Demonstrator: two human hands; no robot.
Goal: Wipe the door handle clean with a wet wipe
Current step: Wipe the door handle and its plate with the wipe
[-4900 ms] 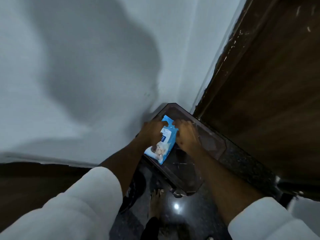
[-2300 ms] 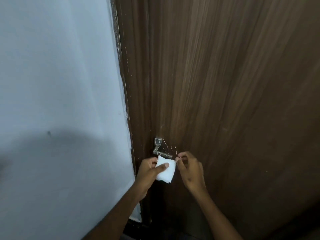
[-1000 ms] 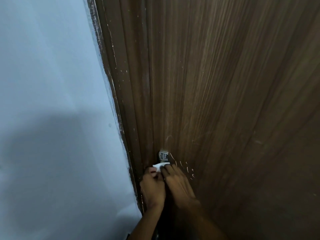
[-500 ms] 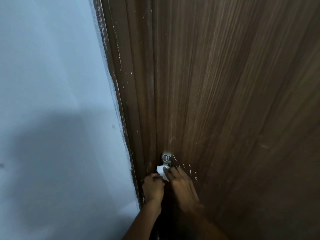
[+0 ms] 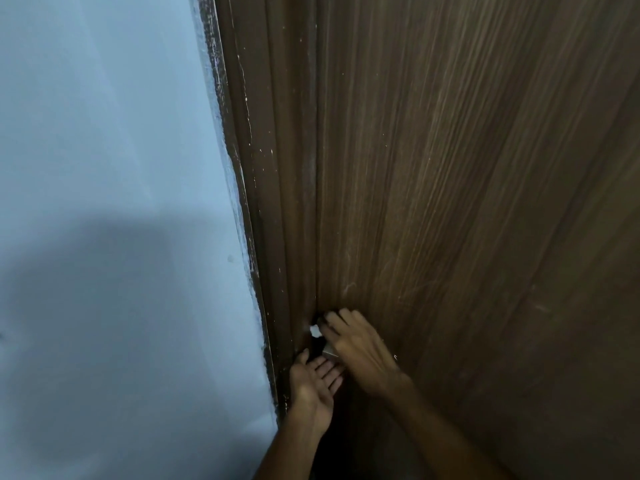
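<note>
We find the fingers of the right hand (image 5: pixel 360 348) laid flat and close together over the small white wet wipe (image 5: pixel 314 330), pressing it to the metal door handle (image 5: pixel 329 352) at lower centre of the frame. Only a corner of the wipe shows past the fingertips, and of the handle only a pale metal sliver under the palm; we cannot tell how much of it the wipe covers. The left hand (image 5: pixel 313 384) sits just below, palm up, fingers loosely spread and holding nothing, its fingertips near the handle's underside.

Risks, in our judgement: the wipe is pinned, not gripped, so a quick stroke could let it bunch or slip from under the fingers; bare skin would then rub the metal. Strokes made blind under the palm may miss the handle's underside and base.

Clearance: the dark brown moulded door frame (image 5: pixel 277 202) stands immediately left of the handle, leaving little sideways room; knuckles could strike its edge. The brown wood-grain door (image 5: pixel 467 202) offers open room to the right and above. The pale blue-white wall (image 5: pixel 104 168) fills the left of the frame, well clear.
</note>
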